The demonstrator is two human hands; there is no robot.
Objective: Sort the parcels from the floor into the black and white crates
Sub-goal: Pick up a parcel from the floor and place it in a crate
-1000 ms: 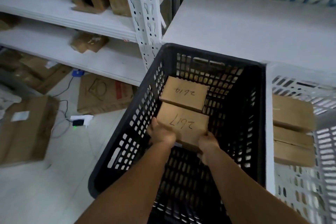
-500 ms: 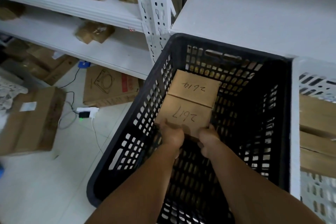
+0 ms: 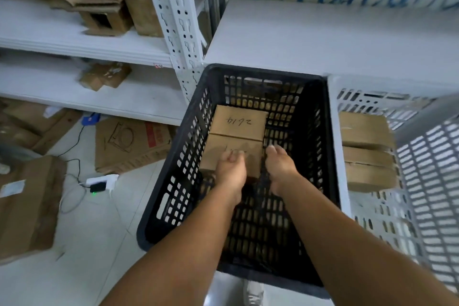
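The black crate (image 3: pixel 173 181) stands on the floor against a white shelf. Two brown parcels lie in it, end to end along its left wall. The far parcel (image 3: pixel 239 122) is marked 2614. On the near parcel (image 3: pixel 216 151) my left hand (image 3: pixel 231 169) lies with fingers curled over the top, hiding most of the writing. My right hand (image 3: pixel 280 166) is beside that parcel's right edge, fingers loose, holding nothing. The white crate (image 3: pixel 334 136) stands to the right with three stacked parcels (image 3: pixel 365 131) in it.
More cardboard boxes (image 3: pixel 27 204) and a flattened carton (image 3: pixel 131 144) lie on the floor at left, beside a power strip (image 3: pixel 101 182) and cable. White metal shelving (image 3: pixel 181 32) with boxes stands behind. A shoe (image 3: pixel 253 292) shows below the black crate.
The near parcel has gone down to the crate floor against the far one. My right hand has come off it to the right; my left hand has slid onto its top.
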